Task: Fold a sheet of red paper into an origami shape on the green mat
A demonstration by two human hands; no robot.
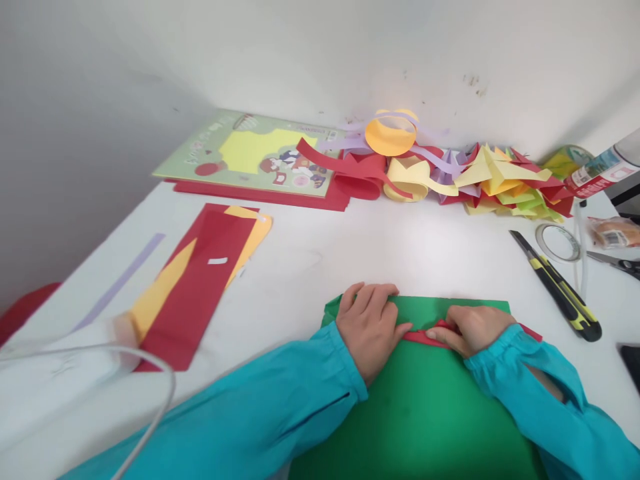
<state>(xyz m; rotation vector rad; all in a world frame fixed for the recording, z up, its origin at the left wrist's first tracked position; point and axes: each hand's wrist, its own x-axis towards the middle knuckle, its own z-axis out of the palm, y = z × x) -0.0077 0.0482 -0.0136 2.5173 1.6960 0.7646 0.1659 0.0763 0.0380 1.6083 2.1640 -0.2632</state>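
Observation:
A large green paper sheet lies at the front of the white table, its far edge showing as a lighter green band. Along that band runs a narrow folded red paper strip. My left hand lies on the sheet with fingers stretched forward, its thumb at the strip's left part. My right hand is closed, pinching the red strip between thumb and fingers. The strip's right end sticks out past my right hand. The fingertips of my right hand are partly hidden under the hand.
Red and yellow card pieces and a purple strip lie left, beside a blurred white object with a cord. A green picture pad and paper decorations stand behind. Right: a utility knife, tape roll, scissors.

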